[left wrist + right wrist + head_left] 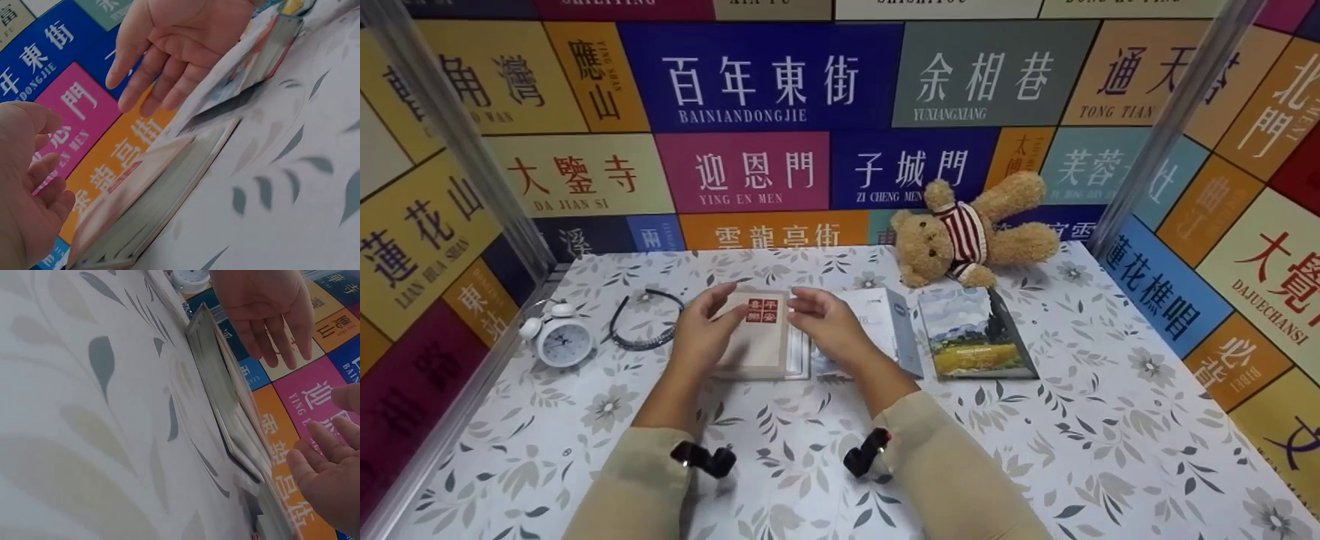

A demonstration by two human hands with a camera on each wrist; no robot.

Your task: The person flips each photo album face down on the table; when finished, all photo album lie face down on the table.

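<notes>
A beige-covered book [765, 351] with a red square of characters lies on the floral tabletop. My left hand [706, 326] hovers over its left side, fingers relaxed and slightly bent, thumb apart from them. Over the gap at the book's right edge is my right hand [831, 324], palm turned inward and fingers loosely extended. Both hands hold nothing; the left wrist view shows the right hand's palm [185, 48] facing the book's pages [152, 208]. Partly hidden under the right forearm is a pale book [885, 319] with a blue-grey edge.
On the right lies a book with a painted landscape cover [971, 334]. Behind it a teddy bear [967, 232] in a striped top lies on its side. To the left are a dark headband [641, 343] and a white alarm clock [562, 341]. Printed panels [750, 172] wall the table.
</notes>
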